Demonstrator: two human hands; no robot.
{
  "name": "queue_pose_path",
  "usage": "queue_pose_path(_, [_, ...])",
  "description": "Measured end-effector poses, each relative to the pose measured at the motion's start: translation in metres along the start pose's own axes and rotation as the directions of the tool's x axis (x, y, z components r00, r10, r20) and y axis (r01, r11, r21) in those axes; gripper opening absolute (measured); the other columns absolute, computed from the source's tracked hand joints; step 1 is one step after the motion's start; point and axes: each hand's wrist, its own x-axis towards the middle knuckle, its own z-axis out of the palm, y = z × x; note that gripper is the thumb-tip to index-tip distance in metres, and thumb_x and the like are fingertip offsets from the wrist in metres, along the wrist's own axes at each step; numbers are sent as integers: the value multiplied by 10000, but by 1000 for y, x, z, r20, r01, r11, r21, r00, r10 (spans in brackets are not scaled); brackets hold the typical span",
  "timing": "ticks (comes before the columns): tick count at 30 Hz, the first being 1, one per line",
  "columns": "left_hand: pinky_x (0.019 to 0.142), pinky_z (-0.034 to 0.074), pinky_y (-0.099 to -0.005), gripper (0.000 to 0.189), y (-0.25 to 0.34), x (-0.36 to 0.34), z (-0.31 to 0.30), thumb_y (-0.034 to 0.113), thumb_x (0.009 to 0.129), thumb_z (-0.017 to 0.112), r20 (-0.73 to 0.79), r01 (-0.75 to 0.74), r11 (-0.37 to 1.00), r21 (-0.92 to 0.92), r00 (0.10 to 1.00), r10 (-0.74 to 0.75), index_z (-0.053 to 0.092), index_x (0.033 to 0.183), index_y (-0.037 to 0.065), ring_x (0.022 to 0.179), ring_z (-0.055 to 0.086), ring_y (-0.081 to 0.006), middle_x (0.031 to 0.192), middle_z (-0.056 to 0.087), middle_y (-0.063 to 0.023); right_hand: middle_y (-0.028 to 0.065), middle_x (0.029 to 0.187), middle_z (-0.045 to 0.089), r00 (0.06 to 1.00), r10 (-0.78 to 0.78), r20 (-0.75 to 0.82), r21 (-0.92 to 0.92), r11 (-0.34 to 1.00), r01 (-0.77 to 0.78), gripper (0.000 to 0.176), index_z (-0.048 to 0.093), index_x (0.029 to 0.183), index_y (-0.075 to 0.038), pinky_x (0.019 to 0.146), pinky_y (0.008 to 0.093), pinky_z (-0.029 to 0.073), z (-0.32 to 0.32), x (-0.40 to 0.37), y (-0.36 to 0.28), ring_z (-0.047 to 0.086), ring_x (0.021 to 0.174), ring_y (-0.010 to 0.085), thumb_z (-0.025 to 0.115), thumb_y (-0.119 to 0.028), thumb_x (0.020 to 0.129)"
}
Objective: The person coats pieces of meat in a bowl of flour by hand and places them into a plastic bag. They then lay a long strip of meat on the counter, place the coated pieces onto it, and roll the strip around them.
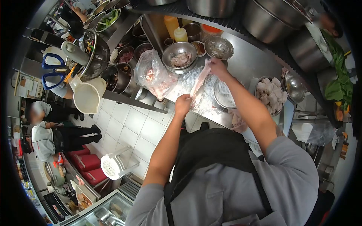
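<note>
— While I watch the head feed, tell me: what do the hands have?

— I see the left hand (183,103) clenched on the near end of a pale strip of raw meat (199,80), and the right hand (218,67) pinching its far end. The strip is stretched between them over the steel counter (247,62); I cannot tell whether it touches the top.

— And around it?

— Just left of the strip I see a clear plastic bag of meat (154,75) at the counter's left edge. Farther off sits a steel bowl of scraps (180,57), with a second bowl (219,47) to its right, close to the right hand. Right of the right forearm stands a bowl of pale pieces (270,94). A yellow squeeze bottle (180,34) stands beyond the bowls.

— Anyone else?

— Far left, two people (45,130) on the tiled floor (135,128), well apart from the hands.
</note>
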Motion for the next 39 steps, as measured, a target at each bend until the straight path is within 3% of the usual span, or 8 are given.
queue_pose_path(1, [719, 547, -358, 240, -26, 21, 11, 135, 809, 620, 42, 114, 990, -80, 993, -111, 721, 963, -19, 746, 707, -261, 823, 719, -176, 202, 915, 697, 994, -106, 9, -525, 846, 95, 211, 669, 946, 14, 773, 418, 557, -1, -3, -12, 692, 860, 345, 622, -173, 857])
queue_pose_path(4, [765, 539, -412, 237, -56, 49, 29, 162, 759, 592, 35, 72, 978, 198, 996, -80, 725, 868, -2, 787, 695, -338, 852, 713, -196, 238, 980, 689, 985, -110, 134, -839, 516, 171, 207, 714, 941, -11, 843, 467, 536, 2, 18, 3, 673, 945, 390, 599, -144, 832])
queue_pose_path(14, [743, 530, -459, 187, -32, 23, 14, 158, 725, 601, 66, 226, 966, 123, 970, -235, 714, 748, 11, 780, 681, -354, 795, 703, -189, 218, 1021, 691, 950, -99, 297, -859, 407, 311, 240, 723, 979, -28, 851, 461, 541, -6, 45, 15, 668, 989, 379, 593, -147, 817])
queue_pose_path(20, [799, 562, -439, 221, 9, 5, -3, 163, 792, 604, 136, 54, 710, 702, 969, -208, 721, 848, -16, 864, 716, -329, 811, 706, -235, 212, 1039, 694, 987, -116, 111, -928, 343, 145, 194, 693, 983, -35, 830, 456, 554, -7, 27, -4, 676, 1000, 363, 577, -112, 847])
queue_pose_path(26, [846, 547, -462, 260, 34, 9, -32, 95, 831, 537, 235, -211, 454, 866, 972, 4, 705, 1003, -4, 978, 686, -392, 1027, 703, -238, 203, 1054, 691, 964, -143, 225, -884, 386, 264, 196, 671, 1000, -24, 829, 458, 551, 17, -37, -66, 680, 981, 364, 553, -104, 864])
queue_pose_path(29, [994, 449, -447, 394, 28, 34, -27, 46, 796, 592, 404, -595, 389, 704, 785, 470, 641, 1186, 65, 1202, 536, -355, 1310, 597, -144, 199, 1000, 691, 933, -182, 310, -813, 458, 359, 189, 672, 963, -12, 833, 467, 542, 43, -95, -29, 673, 955, 368, 562, -91, 833])
queue_pose_path(32, [1047, 390, -470, 410, 11, 54, -24, 40, 789, 589, 651, -779, 134, 612, 593, 474, 645, 1193, 82, 1262, 484, -343, 1347, 580, -107, 201, 1071, 657, 912, -148, 384, -838, 359, 411, 237, 659, 1021, 12, 895, 472, 512, 66, -151, -12, 613, 1087, 383, 542, -99, 847])
queue_pose_path(39, [1095, 326, -487, 416, 11, 54, -37, 75, 828, 548, 748, -860, 51, 507, 469, 469, 642, 1233, 92, 1335, 428, -346, 1385, 562, -90, 128, 1239, 627, 952, -78, 298, -937, 169, 307, 371, 644, 1202, -4, 1017, 461, 430, 82, -180, -10, 487, 1278, 356, 542, -173, 888])
